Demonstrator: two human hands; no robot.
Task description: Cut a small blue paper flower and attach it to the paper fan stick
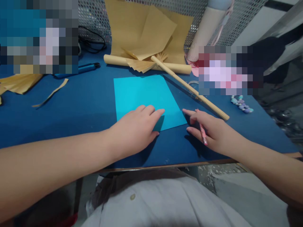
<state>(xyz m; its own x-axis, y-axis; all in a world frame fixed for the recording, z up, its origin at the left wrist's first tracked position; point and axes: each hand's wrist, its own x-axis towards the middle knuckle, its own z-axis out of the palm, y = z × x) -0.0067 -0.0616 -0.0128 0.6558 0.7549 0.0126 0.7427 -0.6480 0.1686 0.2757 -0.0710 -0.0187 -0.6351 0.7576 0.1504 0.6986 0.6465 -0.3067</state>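
A sheet of bright turquoise paper point(139, 94) lies flat on the blue tabletop. My left hand point(138, 126) rests over its near edge, fingers stretched and nothing held. At the sheet's right corner is my right hand point(208, 126), index finger pointing toward that corner; I cannot tell if it touches. A slim pink pencil point(203, 132) is tucked in the fingers of this hand, its near end sticking out below. Beyond the sheet, a long wooden stick point(203, 101) slants over a thicker tan roll point(115, 60).
Brown paper point(127, 28) stands against the perforated metal panel, with a small pleated fan point(142, 65) before it. A bottle point(205, 28) leans at the back right. Beads point(242, 104) lie on the right, a blue tool point(80, 68) and a paper strip point(55, 91) on the left.
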